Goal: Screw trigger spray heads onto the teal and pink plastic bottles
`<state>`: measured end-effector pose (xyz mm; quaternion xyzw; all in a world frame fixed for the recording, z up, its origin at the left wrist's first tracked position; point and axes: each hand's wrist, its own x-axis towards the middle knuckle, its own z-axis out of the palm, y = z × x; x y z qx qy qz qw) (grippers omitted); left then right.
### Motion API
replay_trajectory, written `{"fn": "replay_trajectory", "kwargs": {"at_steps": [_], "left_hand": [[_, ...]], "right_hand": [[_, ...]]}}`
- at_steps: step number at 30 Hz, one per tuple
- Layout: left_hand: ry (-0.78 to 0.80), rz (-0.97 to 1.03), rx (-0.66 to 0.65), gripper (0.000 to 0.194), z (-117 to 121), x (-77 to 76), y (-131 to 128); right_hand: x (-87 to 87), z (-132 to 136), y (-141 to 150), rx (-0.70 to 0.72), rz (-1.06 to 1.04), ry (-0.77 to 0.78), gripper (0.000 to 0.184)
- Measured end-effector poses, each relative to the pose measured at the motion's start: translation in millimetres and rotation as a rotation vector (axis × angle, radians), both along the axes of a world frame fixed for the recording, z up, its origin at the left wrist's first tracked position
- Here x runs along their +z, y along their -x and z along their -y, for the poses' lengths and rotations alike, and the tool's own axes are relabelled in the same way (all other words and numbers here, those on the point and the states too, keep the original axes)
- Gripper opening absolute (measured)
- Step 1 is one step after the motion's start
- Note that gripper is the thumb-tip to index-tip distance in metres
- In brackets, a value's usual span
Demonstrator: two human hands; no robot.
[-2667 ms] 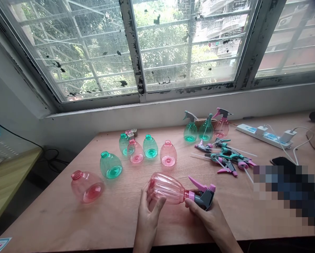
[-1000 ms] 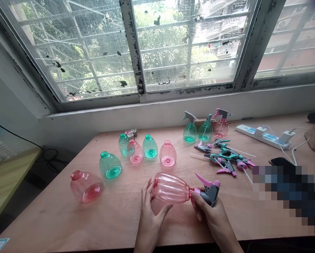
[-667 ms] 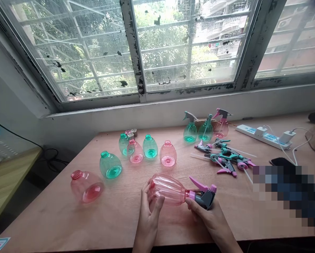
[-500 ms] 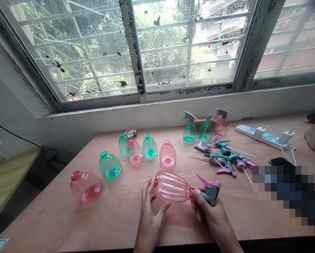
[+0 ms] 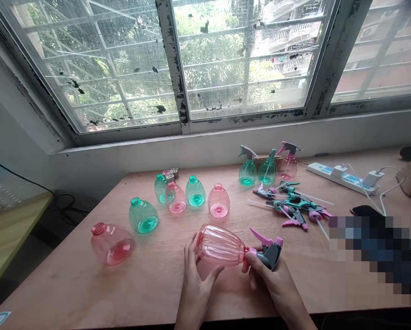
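Note:
A see-through pink bottle (image 5: 219,245) lies on its side above the front of the table, its base to the left. At its neck sits a grey spray head (image 5: 270,255) with a pink trigger and collar. My left hand (image 5: 197,285) cups the base, fingers behind and thumb below. With thumb and fingers, my right hand (image 5: 272,280) grips the collar where bottle and spray head meet. Whether the collar is fully threaded cannot be seen under the fingers.
Several headless bottles, including a green bottle (image 5: 144,216) and a pink bottle (image 5: 112,245), stand to the left. Loose spray heads (image 5: 294,206) lie in a pile at right. Fitted spray bottles (image 5: 248,172) stand behind, near a power strip (image 5: 342,178).
The bottle and spray head have shifted slightly left, with a small turn of the head. My right hand has moved left with them; my left hand stays at the base.

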<state>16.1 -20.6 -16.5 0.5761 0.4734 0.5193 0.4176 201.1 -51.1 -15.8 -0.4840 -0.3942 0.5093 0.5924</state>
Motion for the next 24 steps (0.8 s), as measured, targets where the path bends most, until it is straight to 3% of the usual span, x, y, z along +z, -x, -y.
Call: {"fn": "replay_trajectory", "kwargs": {"at_steps": [3,10,16,20,24], "left_hand": [[-0.002,0.043,0.009,0.083,-0.4,-3.6,-1.2],[0.075,0.086,-0.058,0.067,-1.5,-2.0,5.0],[0.004,0.044,0.042,0.083,-2.0,-5.9,-0.5],[0.089,0.189,0.082,0.062,-5.9,-8.4,2.6],[0.086,0.173,0.043,0.058,-7.5,-4.9,6.9]], "right_hand": [[-0.5,0.0,-0.5,0.02,0.03,-0.008,0.035],[0.0,0.4,0.4,-0.002,0.021,0.003,0.035],[-1.9,-1.6,2.8,-0.006,0.051,-0.01,0.037],[-5.3,-1.6,5.6,-0.041,0.058,-0.005,0.041],[-6.5,-2.0,5.0,-0.072,0.037,0.003,0.043]]}}
